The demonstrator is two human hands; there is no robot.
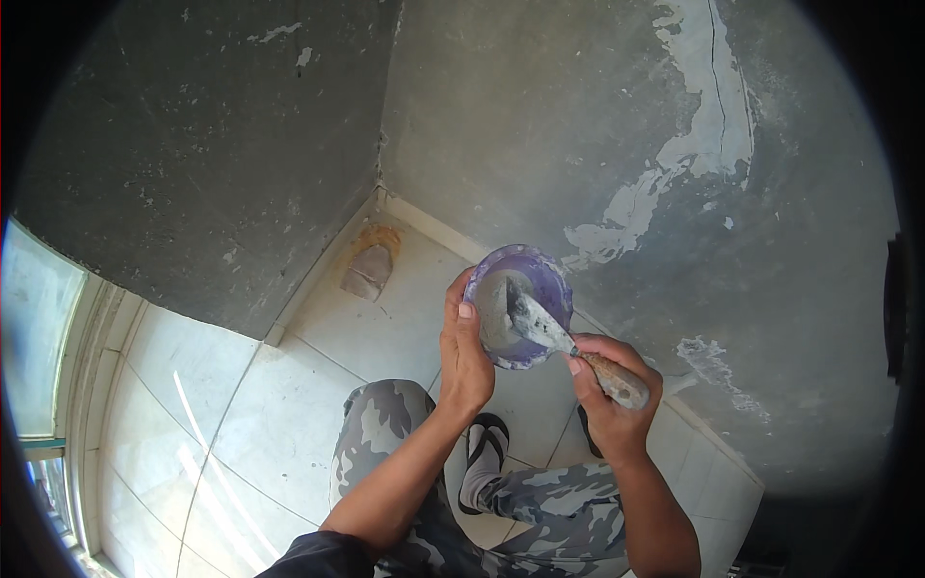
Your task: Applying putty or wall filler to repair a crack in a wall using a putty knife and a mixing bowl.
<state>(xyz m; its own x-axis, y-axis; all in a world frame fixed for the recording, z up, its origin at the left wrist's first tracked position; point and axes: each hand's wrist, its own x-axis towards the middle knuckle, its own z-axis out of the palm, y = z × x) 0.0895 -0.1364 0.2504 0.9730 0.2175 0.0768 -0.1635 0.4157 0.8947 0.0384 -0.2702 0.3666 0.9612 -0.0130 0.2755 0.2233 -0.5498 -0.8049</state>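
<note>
My left hand (466, 356) grips the left side of a purple plastic bowl (553, 281), thumb near its rim and fingers around the outside. Greyish-white paste (498, 318) lies inside, and pale smears mark the rim. In my right hand (620, 405) is a putty knife (542, 323) with a worn wooden handle. Its paste-smeared metal blade reaches over the rim into the bowl, with the tip at the paste. How deep the tip sits I cannot tell.
Grey walls meet at a corner ahead; the right one has a cracked, peeling white patch (708, 125). On the tiled floor (289, 405) near the corner lies a flat stone-like piece (367, 272) amid brown dust. A window (39, 328) stands at the left. My camouflage-clad legs (385, 424) are below.
</note>
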